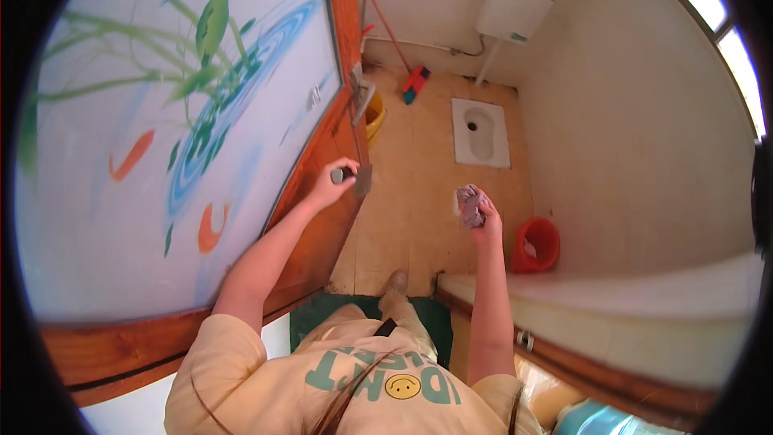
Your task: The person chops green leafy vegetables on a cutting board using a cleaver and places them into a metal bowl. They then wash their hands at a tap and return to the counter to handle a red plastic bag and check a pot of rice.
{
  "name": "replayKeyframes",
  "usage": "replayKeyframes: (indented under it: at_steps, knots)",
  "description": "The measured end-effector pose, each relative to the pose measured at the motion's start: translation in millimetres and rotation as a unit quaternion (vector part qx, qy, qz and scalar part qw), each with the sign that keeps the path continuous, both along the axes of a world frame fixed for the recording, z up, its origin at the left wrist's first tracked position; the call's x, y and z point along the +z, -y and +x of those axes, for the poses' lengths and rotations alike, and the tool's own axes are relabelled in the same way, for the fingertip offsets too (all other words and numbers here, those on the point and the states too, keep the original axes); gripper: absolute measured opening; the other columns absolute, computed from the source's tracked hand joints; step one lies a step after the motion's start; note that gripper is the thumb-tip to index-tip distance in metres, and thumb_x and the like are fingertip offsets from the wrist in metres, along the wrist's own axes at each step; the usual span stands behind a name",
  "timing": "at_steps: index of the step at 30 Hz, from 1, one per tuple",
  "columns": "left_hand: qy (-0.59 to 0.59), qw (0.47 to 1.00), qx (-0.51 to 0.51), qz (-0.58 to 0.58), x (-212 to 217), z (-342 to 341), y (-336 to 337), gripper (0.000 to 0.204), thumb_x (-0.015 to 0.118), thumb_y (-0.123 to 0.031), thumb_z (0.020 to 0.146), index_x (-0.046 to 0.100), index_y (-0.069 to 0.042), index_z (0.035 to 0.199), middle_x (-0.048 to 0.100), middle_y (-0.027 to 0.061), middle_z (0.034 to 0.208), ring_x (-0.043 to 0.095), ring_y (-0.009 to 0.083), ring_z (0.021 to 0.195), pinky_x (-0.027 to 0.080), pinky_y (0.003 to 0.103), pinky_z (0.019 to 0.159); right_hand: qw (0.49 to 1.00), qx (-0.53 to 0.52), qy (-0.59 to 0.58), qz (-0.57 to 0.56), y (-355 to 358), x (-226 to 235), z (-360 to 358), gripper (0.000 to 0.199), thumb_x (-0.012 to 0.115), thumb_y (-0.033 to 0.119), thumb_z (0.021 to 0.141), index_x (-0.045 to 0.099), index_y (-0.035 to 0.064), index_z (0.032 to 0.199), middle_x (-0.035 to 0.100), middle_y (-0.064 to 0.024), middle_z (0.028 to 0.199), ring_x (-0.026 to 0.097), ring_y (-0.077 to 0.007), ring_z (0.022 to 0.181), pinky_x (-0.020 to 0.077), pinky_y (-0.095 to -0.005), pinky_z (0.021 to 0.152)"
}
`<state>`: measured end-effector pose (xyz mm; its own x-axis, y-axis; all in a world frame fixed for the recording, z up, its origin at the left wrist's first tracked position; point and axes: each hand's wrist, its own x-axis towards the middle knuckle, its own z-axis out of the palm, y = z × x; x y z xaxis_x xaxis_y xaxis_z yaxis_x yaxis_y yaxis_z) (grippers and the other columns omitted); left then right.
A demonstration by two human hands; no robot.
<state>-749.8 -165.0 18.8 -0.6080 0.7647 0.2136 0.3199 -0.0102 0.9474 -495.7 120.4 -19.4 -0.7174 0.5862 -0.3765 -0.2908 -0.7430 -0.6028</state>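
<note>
My left hand (327, 187) is closed around the dark handle of what looks like a flat scraper. The scraper's grey blade (364, 181) points right, by the edge of the open wooden door (312, 229). My right hand (488, 221) grips a crumpled grey-purple cloth (469, 203), held up over the tiled floor (403, 217). Between the two hands there is a wide gap. Just above the scraper, the metal door handle (365, 105) sticks out from the door's edge.
A white squat toilet (481, 135) is set in the floor ahead, below a wall-mounted cistern (512, 8). A red-handled broom (415, 84) leans at the back. Beside the door stands a yellow bucket (375, 115). An orange-red bin (537, 245) sits against the right wall.
</note>
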Motion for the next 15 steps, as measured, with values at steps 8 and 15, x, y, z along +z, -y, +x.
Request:
replayKeyframes:
  at_steps: [8,15]
  knots:
    - [0.046,0.993,0.109,-0.003,30.2,-3.8,-10.5,0.014,0.059,0.006,0.075,0.051,-0.002,0.083,0.058,0.0101,0.104,0.053,0.0188,0.103,0.038,0.031,0.091,0.989,0.13,0.038,0.065,-71.5,3.5,-222.1,0.034,0.038,0.005,0.088,0.045,-0.0022,0.121,0.051,-0.0165,0.119,0.053,-0.03,0.106,0.0498,-0.0431,0.083]
    - [0.076,0.968,0.238,0.031,6.2,-14.4,-74.6,0.012,0.062,-0.001,0.077,0.053,-0.001,0.084,0.059,0.0093,0.102,0.053,0.0165,0.098,0.039,0.029,0.088,0.973,0.194,0.014,0.127,-77.5,22.0,-391.1,0.03,0.042,0.002,0.088,0.049,-0.0025,0.116,0.057,-0.0162,0.108,0.06,-0.0266,0.089,0.0541,-0.0377,0.07]
